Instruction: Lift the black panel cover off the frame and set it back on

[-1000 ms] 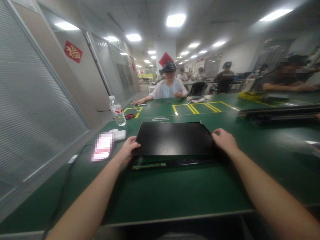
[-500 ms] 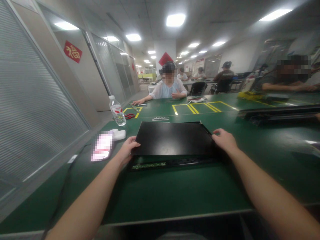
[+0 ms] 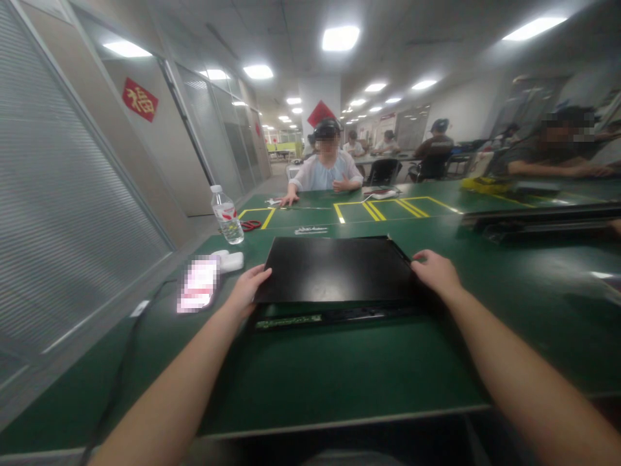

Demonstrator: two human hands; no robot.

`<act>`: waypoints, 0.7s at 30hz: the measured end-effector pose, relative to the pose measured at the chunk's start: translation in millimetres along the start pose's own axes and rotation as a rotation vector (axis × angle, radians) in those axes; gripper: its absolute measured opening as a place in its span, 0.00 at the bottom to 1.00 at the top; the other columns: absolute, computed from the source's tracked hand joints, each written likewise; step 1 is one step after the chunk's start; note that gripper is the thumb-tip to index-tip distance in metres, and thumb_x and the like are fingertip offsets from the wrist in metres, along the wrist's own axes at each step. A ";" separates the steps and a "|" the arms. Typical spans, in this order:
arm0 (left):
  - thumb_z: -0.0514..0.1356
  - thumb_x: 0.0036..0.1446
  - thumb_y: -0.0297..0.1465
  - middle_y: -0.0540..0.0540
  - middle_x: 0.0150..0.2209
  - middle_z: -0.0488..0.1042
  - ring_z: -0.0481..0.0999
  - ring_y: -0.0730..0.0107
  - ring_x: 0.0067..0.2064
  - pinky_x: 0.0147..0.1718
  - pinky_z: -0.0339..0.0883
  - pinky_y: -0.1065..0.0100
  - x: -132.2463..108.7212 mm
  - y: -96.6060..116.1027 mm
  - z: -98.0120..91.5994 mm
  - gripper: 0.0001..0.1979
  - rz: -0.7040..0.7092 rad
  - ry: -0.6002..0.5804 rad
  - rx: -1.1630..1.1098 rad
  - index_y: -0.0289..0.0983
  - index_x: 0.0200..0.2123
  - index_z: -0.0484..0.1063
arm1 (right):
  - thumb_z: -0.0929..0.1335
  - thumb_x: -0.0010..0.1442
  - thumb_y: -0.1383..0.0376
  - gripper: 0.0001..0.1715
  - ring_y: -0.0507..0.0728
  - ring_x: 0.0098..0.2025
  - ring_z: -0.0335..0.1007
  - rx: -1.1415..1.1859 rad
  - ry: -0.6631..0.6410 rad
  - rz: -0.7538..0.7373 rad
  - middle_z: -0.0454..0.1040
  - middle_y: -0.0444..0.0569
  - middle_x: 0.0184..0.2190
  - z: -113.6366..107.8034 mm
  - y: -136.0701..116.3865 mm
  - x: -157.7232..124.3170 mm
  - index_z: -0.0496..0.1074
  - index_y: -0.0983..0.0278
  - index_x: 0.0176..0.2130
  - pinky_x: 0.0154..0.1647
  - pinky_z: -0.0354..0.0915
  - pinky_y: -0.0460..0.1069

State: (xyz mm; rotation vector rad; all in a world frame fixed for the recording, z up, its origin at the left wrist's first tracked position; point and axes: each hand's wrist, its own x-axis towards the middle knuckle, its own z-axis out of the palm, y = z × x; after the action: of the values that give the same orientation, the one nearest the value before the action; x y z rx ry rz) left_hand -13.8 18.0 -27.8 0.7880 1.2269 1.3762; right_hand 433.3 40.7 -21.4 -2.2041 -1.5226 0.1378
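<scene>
A flat black rectangular panel (image 3: 334,268) lies in front of me, its surface dull and slightly reflective. Beneath its near edge a black frame strip (image 3: 369,314) shows, with a green circuit-board-like part (image 3: 288,321) at its left end. My left hand (image 3: 250,288) grips the panel's left edge, thumb on top and the other fingers mostly hidden below. At the right edge my right hand (image 3: 434,272) has its fingers curled closed against the panel and the dark rim there; its exact hold is partly hidden.
On the green table (image 3: 349,375), a phone (image 3: 198,283), a white case (image 3: 231,261), a water bottle (image 3: 227,217) and red-handled scissors (image 3: 251,225) lie left. Long black parts (image 3: 543,220) lie right. A person (image 3: 327,168) sits opposite; another person (image 3: 553,152) sits at right.
My left thumb has shifted slightly up along the panel's edge; the panel and my right hand stay nearly still. The person opposite has moved a hand rightward on the table.
</scene>
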 end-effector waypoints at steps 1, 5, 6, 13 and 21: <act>0.69 0.51 0.24 0.40 0.35 0.84 0.82 0.65 0.31 0.31 0.76 0.68 1.7 -1.1 -0.8 0.15 0.002 -0.003 -0.003 0.33 0.45 0.79 | 0.67 0.58 0.60 0.21 0.63 0.42 0.77 0.000 0.002 0.000 0.81 0.56 0.40 0.2 0.3 0.3 0.79 0.62 0.49 0.41 0.68 0.52; 0.69 0.50 0.23 0.41 0.37 0.84 0.82 0.65 0.31 0.32 0.77 0.68 5.2 -4.1 -2.7 0.17 0.026 -0.008 -0.008 0.34 0.46 0.79 | 0.66 0.58 0.60 0.21 0.63 0.42 0.77 0.005 0.002 0.000 0.81 0.55 0.39 0.8 1.6 0.9 0.79 0.61 0.48 0.40 0.68 0.52; 0.69 0.50 0.23 0.41 0.37 0.84 0.82 0.65 0.31 0.32 0.77 0.68 4.5 -3.9 -2.6 0.17 0.029 -0.001 -0.008 0.34 0.46 0.79 | 0.66 0.58 0.60 0.21 0.63 0.42 0.77 0.010 0.000 -0.002 0.81 0.55 0.39 0.9 1.9 1.0 0.79 0.61 0.48 0.40 0.68 0.52; 0.71 0.48 0.24 0.42 0.36 0.84 0.83 0.63 0.32 0.32 0.77 0.67 -8.1 3.6 1.3 0.19 0.028 -0.053 0.042 0.35 0.46 0.78 | 0.67 0.57 0.61 0.19 0.62 0.39 0.77 0.015 0.003 -0.004 0.81 0.54 0.36 -1.0 0.4 -0.1 0.80 0.61 0.47 0.38 0.68 0.51; 0.69 0.50 0.23 0.42 0.35 0.84 0.82 0.64 0.30 0.32 0.77 0.67 4.2 -4.4 -1.0 0.19 0.030 0.013 0.008 0.34 0.47 0.78 | 0.67 0.58 0.60 0.20 0.63 0.43 0.77 0.000 -0.024 0.000 0.81 0.55 0.38 -1.1 1.0 1.1 0.80 0.62 0.47 0.42 0.68 0.52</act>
State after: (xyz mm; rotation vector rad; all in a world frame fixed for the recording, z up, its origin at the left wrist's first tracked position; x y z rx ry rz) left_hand -14.3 21.3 -32.9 0.8078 1.2358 1.4036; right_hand 434.9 41.1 -20.6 -2.2101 -1.5351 0.1647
